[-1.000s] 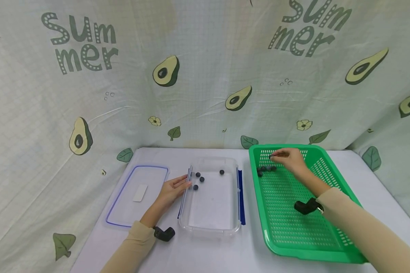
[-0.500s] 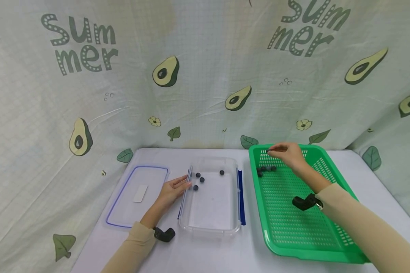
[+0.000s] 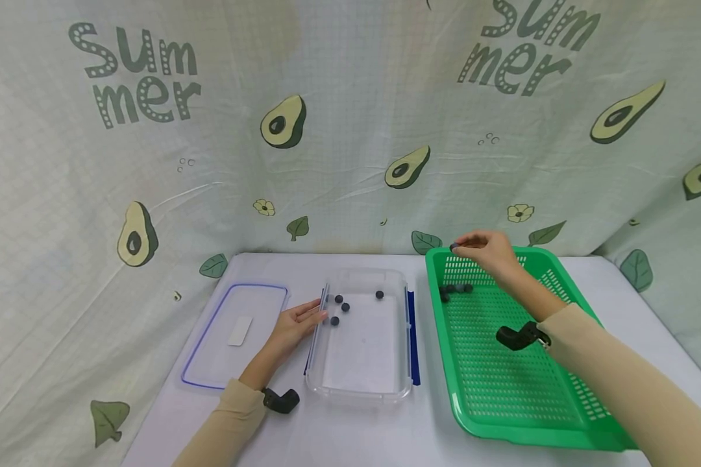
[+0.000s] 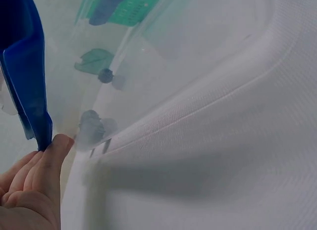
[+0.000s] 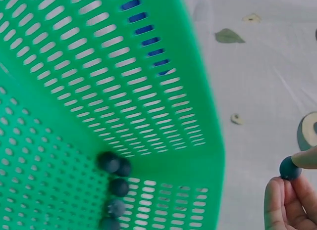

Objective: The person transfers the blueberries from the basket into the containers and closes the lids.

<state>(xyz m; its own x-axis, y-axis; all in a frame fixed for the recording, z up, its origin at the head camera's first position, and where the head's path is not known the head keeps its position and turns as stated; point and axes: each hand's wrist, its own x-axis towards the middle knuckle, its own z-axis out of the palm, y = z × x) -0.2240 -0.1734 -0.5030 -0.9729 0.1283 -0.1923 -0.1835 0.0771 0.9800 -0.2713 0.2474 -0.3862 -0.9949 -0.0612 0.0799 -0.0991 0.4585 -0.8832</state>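
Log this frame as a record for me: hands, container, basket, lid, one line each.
Left hand: holds left side of the clear container
Right hand: pinches one dark ball near far rim of the green basket
Container contents: four dark balls visible
Basket contents: clustered dark balls, far left corner
Lid: blue-edged, left of container

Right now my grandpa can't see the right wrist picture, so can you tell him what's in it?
A right hand pinches one small dark ball at the picture's right edge. At left, a green basket with slotted walls holds five more dark balls near a corner. Behind is pale cloth with a leaf print.
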